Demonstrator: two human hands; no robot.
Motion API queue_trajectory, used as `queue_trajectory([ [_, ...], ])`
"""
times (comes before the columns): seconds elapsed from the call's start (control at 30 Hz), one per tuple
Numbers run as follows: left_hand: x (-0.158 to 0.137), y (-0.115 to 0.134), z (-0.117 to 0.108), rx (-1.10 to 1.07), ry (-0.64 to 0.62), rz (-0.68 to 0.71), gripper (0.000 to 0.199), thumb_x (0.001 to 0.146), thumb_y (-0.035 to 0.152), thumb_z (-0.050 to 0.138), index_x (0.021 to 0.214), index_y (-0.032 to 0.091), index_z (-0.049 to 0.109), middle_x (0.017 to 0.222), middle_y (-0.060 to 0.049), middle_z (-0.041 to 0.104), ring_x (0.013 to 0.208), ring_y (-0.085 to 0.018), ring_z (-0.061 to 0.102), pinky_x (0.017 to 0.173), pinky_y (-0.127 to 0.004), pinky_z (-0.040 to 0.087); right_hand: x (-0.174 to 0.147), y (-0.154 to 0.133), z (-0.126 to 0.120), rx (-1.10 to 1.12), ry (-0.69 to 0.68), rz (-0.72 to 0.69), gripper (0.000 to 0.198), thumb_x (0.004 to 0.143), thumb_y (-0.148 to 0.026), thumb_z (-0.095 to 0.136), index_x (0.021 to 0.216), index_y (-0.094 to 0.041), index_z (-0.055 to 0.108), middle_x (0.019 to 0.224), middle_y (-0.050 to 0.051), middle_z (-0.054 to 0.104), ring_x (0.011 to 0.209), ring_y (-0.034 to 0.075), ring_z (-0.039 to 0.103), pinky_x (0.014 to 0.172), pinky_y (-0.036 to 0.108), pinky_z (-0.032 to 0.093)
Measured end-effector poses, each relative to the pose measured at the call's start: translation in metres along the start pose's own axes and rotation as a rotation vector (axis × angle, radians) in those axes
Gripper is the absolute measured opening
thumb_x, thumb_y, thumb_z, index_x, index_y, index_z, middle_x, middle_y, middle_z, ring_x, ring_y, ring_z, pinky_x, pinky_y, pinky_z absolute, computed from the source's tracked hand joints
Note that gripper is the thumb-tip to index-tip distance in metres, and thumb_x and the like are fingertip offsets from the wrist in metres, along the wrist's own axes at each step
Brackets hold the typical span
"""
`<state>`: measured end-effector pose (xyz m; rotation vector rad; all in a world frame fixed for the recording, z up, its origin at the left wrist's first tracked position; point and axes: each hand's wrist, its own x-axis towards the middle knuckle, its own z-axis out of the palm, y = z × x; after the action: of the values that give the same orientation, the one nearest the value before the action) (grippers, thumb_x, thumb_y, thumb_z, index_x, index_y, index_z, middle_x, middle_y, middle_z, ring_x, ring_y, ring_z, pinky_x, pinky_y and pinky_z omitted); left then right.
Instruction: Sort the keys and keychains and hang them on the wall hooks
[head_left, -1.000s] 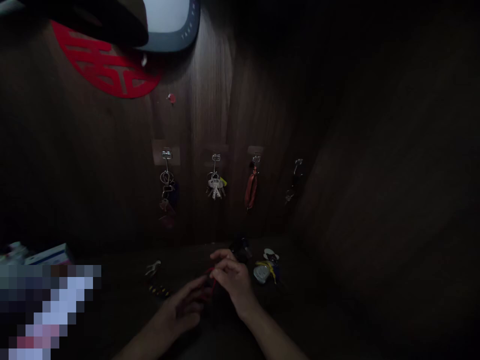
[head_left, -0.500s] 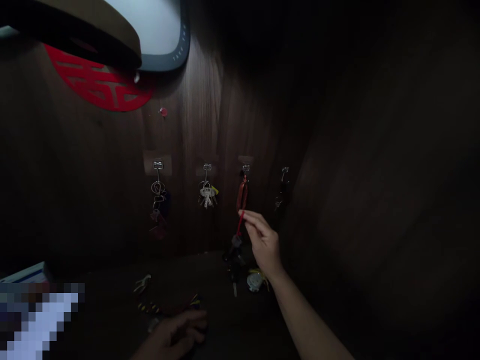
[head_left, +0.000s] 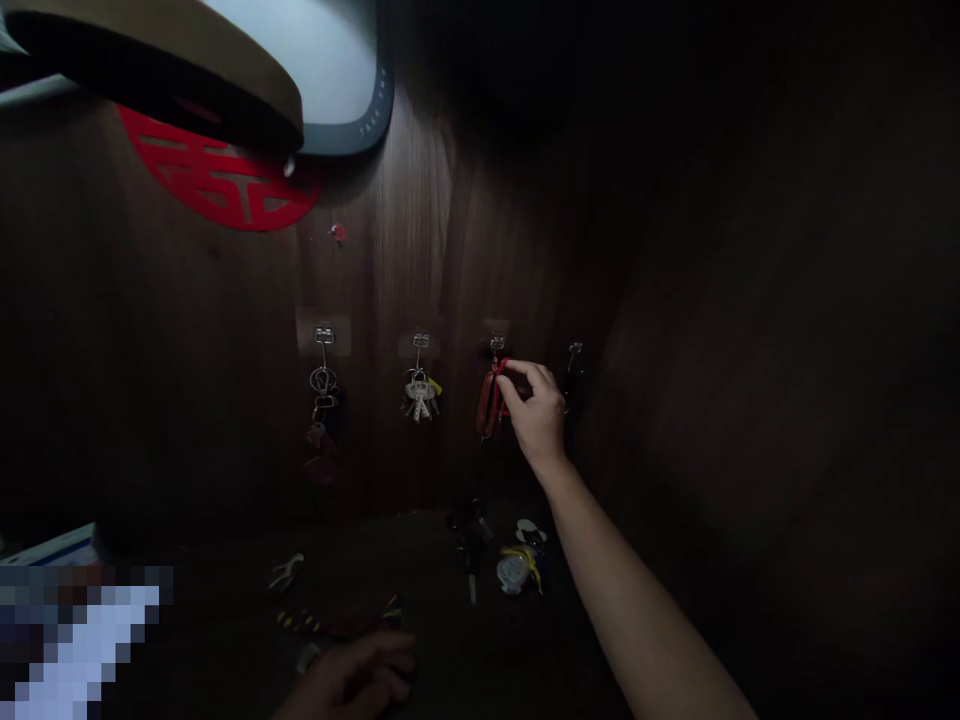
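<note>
My right hand (head_left: 536,410) pinches a red strap (head_left: 501,385) between thumb and fingertips, just under the third metal hook (head_left: 496,343). A brown fob (head_left: 486,405) hangs from that hook, touching or close beside the strap. Dark keys (head_left: 472,525) show below the fob; I cannot tell what they are attached to. My left hand (head_left: 360,675), dim and loosely curled with fingers apart, rests low at the front. Near it are a yellow-and-dark patterned cord (head_left: 322,622) and a small metal clasp or key (head_left: 286,572).
Key bunches hang on the first hook (head_left: 324,335) and second hook (head_left: 421,340). The fourth hook (head_left: 575,349) is partly behind my hand. A round silver tag with yellow cord (head_left: 514,572) lies below. A red paper cutout (head_left: 247,195) and a box (head_left: 67,548) are at left.
My right hand has risen with the red strap from below the brown fob to the third hook. My left hand has barely moved. The view has shifted slightly.
</note>
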<state>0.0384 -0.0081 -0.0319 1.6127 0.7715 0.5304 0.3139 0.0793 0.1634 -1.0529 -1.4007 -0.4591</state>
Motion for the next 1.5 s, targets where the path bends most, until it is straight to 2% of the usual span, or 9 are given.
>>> queue_trajectory([
  [0.2, -0.002, -0.002, 0.0, 0.012, 0.025, 0.02, 0.053, 0.073, 0.062, 0.057, 0.114, 0.029, 0.063, 0.097, -0.005, 0.073, 0.096, -0.022, 0.064, 0.09, -0.032, 0.046, 0.002, 0.011, 0.014, -0.064, -0.005, 0.081, 0.012, 0.08, -0.029, 0.057, 0.086, -0.02, 0.063, 0.087, 0.004, 0.064, 0.083, 0.02, 0.058, 0.073, 0.031, 0.047],
  [0.47, -0.001, -0.003, 0.002, 0.048, 0.037, 0.053, 0.05, 0.076, 0.06, 0.055, 0.113, 0.027, 0.062, 0.099, -0.005, 0.072, 0.091, -0.02, 0.066, 0.085, -0.03, 0.048, -0.021, 0.018, 0.02, -0.022, -0.071, 0.209, 0.013, 0.078, -0.03, 0.057, 0.083, -0.019, 0.061, 0.08, 0.004, 0.064, 0.074, 0.018, 0.059, 0.064, 0.028, 0.047],
  [0.57, -0.002, -0.001, 0.002, 0.058, 0.046, 0.051, 0.046, 0.078, 0.057, 0.055, 0.113, 0.028, 0.062, 0.099, -0.004, 0.072, 0.09, -0.019, 0.066, 0.086, -0.029, 0.048, -0.035, 0.016, 0.019, 0.029, -0.099, 0.241, 0.015, 0.079, -0.03, 0.055, 0.086, -0.018, 0.061, 0.082, 0.004, 0.064, 0.074, 0.017, 0.06, 0.062, 0.027, 0.048],
  [0.67, -0.005, 0.004, 0.003, 0.063, 0.053, 0.041, 0.042, 0.079, 0.053, 0.055, 0.112, 0.028, 0.062, 0.096, -0.003, 0.072, 0.091, -0.019, 0.065, 0.087, -0.029, 0.048, -0.053, 0.014, 0.016, 0.08, -0.149, 0.269, 0.019, 0.08, -0.031, 0.055, 0.093, -0.018, 0.062, 0.086, 0.005, 0.065, 0.078, 0.017, 0.061, 0.067, 0.029, 0.05],
  [0.83, -0.007, 0.02, 0.004, 0.074, 0.05, 0.011, 0.035, 0.079, 0.043, 0.057, 0.109, 0.026, 0.063, 0.092, -0.002, 0.072, 0.093, -0.019, 0.064, 0.087, -0.027, 0.046, -0.088, 0.007, 0.008, 0.145, -0.246, 0.285, 0.031, 0.083, -0.03, 0.053, 0.112, -0.02, 0.058, 0.106, 0.008, 0.064, 0.094, 0.019, 0.06, 0.079, 0.034, 0.05],
  [0.93, -0.009, 0.027, 0.005, 0.04, 0.042, -0.006, 0.032, 0.08, 0.037, 0.057, 0.109, 0.025, 0.062, 0.099, -0.002, 0.071, 0.091, -0.017, 0.064, 0.086, -0.027, 0.047, -0.107, 0.003, 0.001, 0.13, -0.303, 0.311, 0.033, 0.085, -0.03, 0.05, 0.116, -0.021, 0.057, 0.112, 0.009, 0.062, 0.1, 0.02, 0.059, 0.083, 0.036, 0.05],
  [1.07, -0.012, 0.031, 0.004, -0.004, 0.025, -0.007, 0.029, 0.081, 0.032, 0.055, 0.108, 0.023, 0.062, 0.104, -0.003, 0.069, 0.091, -0.016, 0.064, 0.083, -0.027, 0.047, -0.129, -0.008, -0.005, 0.11, -0.444, 0.348, 0.03, 0.085, -0.026, 0.048, 0.113, -0.021, 0.059, 0.112, 0.008, 0.062, 0.102, 0.02, 0.059, 0.084, 0.036, 0.049],
  [1.33, -0.014, 0.033, 0.001, 0.069, -0.009, 0.022, 0.021, 0.084, 0.025, 0.052, 0.1, 0.02, 0.064, 0.091, -0.001, 0.07, 0.089, -0.015, 0.064, 0.081, -0.026, 0.046, -0.179, -0.032, -0.004, 0.14, -0.868, 0.345, 0.022, 0.086, -0.018, 0.046, 0.093, -0.023, 0.066, 0.093, 0.003, 0.068, 0.091, 0.019, 0.062, 0.081, 0.033, 0.048],
  [1.5, -0.015, 0.037, 0.001, 0.129, 0.014, 0.066, 0.019, 0.085, 0.025, 0.05, 0.095, 0.021, 0.067, 0.089, 0.0, 0.07, 0.087, -0.014, 0.063, 0.081, -0.024, 0.046, -0.202, -0.036, 0.005, 0.082, -1.005, 0.175, 0.02, 0.085, -0.014, 0.049, 0.091, -0.023, 0.066, 0.094, 0.004, 0.065, 0.094, 0.02, 0.058, 0.083, 0.035, 0.045],
])
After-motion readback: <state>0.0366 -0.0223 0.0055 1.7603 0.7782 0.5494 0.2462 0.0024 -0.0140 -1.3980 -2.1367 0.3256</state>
